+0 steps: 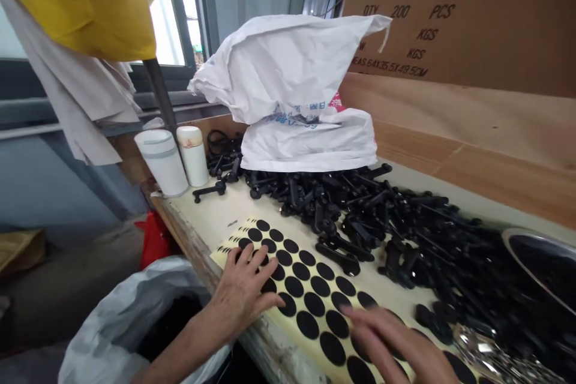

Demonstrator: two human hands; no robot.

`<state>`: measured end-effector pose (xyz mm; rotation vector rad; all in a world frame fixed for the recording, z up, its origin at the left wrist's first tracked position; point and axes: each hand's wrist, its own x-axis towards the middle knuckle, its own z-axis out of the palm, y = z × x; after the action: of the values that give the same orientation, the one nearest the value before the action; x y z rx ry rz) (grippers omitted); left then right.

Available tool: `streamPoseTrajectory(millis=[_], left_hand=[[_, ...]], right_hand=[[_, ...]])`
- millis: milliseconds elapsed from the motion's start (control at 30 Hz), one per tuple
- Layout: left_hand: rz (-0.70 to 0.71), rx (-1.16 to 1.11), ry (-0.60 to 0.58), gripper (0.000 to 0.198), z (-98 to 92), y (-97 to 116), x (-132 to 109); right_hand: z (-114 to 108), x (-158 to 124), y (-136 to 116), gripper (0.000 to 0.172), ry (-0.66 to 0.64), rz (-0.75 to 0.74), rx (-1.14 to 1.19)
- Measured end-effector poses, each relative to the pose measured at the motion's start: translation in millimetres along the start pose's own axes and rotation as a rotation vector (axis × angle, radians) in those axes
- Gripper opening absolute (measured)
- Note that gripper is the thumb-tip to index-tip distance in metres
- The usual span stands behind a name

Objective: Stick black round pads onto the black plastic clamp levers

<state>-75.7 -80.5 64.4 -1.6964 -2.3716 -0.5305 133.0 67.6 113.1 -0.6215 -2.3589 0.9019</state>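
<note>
A pale yellow sheet (pixel 294 258) carrying rows of round black stickers lies along the table's front edge. My left hand (pixel 243 288) rests on the sheet's left part with its fingers spread and the palm down, holding nothing. Over the nearer right part of that sheet is my right hand (pixel 400 342), smeared by motion. Its fingertips are close to one black sticker (pixel 341 301), and whether they hold anything cannot be made out. Just beyond the sheet, a large heap of black plastic arm-like parts (pixel 324 204) spreads across the table.
A white sack (pixel 306 141) stands behind the heap. Two white cups or bottles, one wide (pixel 162 162) and one narrow (pixel 193 159), stand at back left. To the right are a metal bowl (pixel 531 255) and shiny metal pieces (pixel 490 351). A white-lined bin (pixel 117 324) sits below left.
</note>
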Motion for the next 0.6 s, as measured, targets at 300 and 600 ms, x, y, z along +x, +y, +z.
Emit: streamPoseTrajectory(millis=[300, 600], left_hand=[[-0.142, -0.039, 0.028, 0.027, -7.6, -48.7, 25.1], [-0.086, 0.118, -0.075, 0.036, -5.4, -54.8, 35.0]], right_hand=[[146.0, 120.2, -3.6, 0.020, 0.027, -0.197, -0.258], [156.8, 115.3, 1.1, 0.014, 0.088, -0.122, -0.283]])
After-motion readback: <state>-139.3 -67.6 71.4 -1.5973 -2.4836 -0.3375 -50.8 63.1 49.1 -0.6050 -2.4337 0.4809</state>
